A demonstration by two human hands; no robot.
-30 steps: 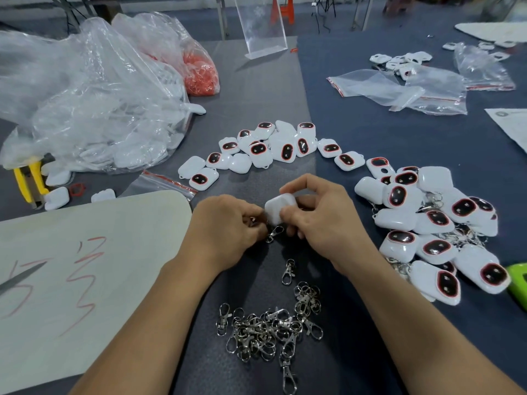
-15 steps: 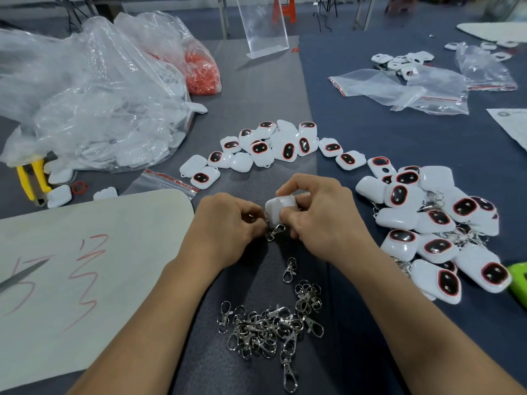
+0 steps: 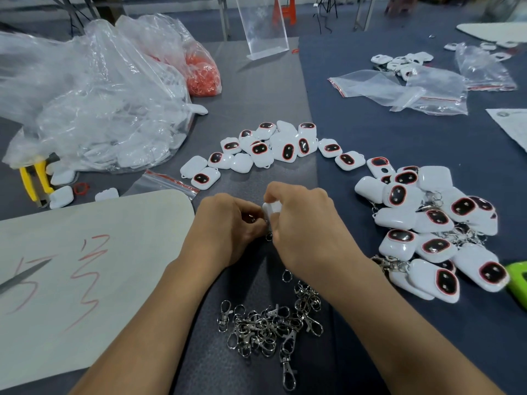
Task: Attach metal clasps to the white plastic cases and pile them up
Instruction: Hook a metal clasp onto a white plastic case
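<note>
Both hands are meeting at the centre of the frame, above the dark table mat (image 3: 256, 89). The right hand (image 3: 302, 223) is gripping a white case (image 3: 271, 208), its fingers curling over the top. Only a small corner of the case is showing between the two hands. The left hand (image 3: 228, 226) is pinching a metal clasp (image 3: 269, 237) with curled fingertips and holding it against the lower left edge of the case. Part of the clasp is hanging out below the fingers. Whether the clasp is hooked onto the case cannot be told, as the fingers are covering the joint.

A loose heap of clasps (image 3: 271, 323) is lying at lower centre, between the forearms. A pile of cases (image 3: 427, 223), with metal clasps showing among them, is sitting at the right of the frame, several resting on one another. A scattered row of cases (image 3: 271, 146) is lying across the centre, above the hands, and running toward that pile.

A large clear plastic bag (image 3: 99, 95) holding white parts is occupying the upper left. A bag of orange pieces (image 3: 202, 75) is sitting just behind it. A white sheet (image 3: 85, 266) with red marks is lying at lower left, and a yellow-handled tool (image 3: 37, 178) is lying at the left edge. Flat clear bags (image 3: 413, 89) are lying at upper right. A green object (image 3: 517, 277) is being cut off by the right edge.
</note>
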